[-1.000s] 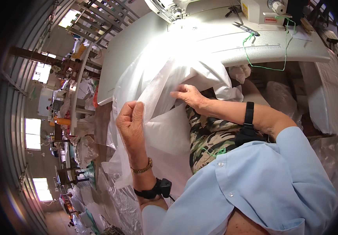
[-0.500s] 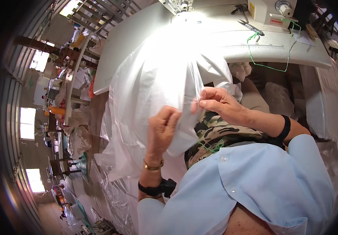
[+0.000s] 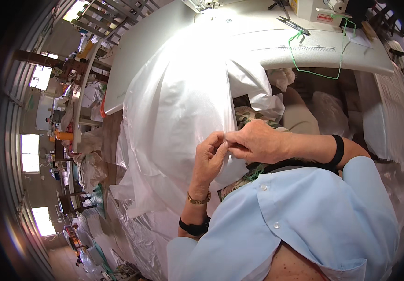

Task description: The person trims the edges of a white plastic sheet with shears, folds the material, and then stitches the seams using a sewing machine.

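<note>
Head camera view, looking down: a person in a light blue shirt is sitting at a pale worktable, working a broad piece of white sheeting. The sheeting is spilling from the brightly lit tabletop over the near edge and hanging in long folds toward the lap. What is changing is the hands: a second ago they were standing apart, and now the left hand and right hand are meeting, fingertips touching. Both are narrowing to a close pinch, apparently holding the same gathered edge of the sheeting; the exact bit between the fingers is too small to tell. For the work, this suggests both hands are now sharing one edge, with folds running from it up to the table.

As for writing, a small red-and-white label is showing on the machine housing at the upper right, and a printed ruler scale is running along the table's front. Above the scale, dark metal thread snips are lying, with a green cord looping below the table edge.
</note>
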Demonstrator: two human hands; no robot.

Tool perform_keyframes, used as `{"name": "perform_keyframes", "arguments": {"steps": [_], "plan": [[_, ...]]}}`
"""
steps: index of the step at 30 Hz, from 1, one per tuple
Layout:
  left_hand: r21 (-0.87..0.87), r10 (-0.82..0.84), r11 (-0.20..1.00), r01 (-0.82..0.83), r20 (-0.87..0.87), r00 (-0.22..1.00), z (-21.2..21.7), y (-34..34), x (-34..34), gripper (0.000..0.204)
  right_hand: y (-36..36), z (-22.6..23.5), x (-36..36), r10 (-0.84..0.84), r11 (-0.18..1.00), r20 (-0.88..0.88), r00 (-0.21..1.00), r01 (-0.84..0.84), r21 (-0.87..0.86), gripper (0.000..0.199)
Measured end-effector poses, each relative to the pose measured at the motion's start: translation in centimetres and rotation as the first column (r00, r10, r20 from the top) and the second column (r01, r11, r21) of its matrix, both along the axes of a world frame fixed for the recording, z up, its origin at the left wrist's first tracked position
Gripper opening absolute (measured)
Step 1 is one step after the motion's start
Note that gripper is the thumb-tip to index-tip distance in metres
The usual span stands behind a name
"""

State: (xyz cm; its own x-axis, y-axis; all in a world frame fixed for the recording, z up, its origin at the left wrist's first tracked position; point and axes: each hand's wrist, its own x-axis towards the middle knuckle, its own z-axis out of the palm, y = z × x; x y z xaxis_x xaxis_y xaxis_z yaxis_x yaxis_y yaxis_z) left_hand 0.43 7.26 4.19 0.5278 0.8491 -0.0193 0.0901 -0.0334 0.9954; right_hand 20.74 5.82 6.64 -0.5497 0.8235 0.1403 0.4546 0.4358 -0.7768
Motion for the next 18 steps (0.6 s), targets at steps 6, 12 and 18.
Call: {"name": "perform_keyframes", "arguments": {"steps": [6, 12, 18], "plan": [[-0.068, 0.135, 0.988, -0.135, -0.004, 0.991, 0.3, 0.3, 0.3, 0.019, -0.4, -0.8, -1.1, 0.08, 0.952, 0.04, 0.996, -0.088, 0.293, 0.013], [-0.116, 0.167, 0.981, -0.156, 0.095, 0.981, 0.1, 1.2, 1.2, 0.02, 0.1, -1.9, 0.3, 0.128, 0.824, -0.022, 0.992, -0.094, 0.559, 0.008], [0.001, 0.267, 0.963, -0.27, 0.147, 0.952, 0.9, 1.1, 1.0, 0.019, 1.6, -7.7, 4.2, -0.73, 0.627, -0.569, 0.38, 0.704, -0.334, 0.026]]}}
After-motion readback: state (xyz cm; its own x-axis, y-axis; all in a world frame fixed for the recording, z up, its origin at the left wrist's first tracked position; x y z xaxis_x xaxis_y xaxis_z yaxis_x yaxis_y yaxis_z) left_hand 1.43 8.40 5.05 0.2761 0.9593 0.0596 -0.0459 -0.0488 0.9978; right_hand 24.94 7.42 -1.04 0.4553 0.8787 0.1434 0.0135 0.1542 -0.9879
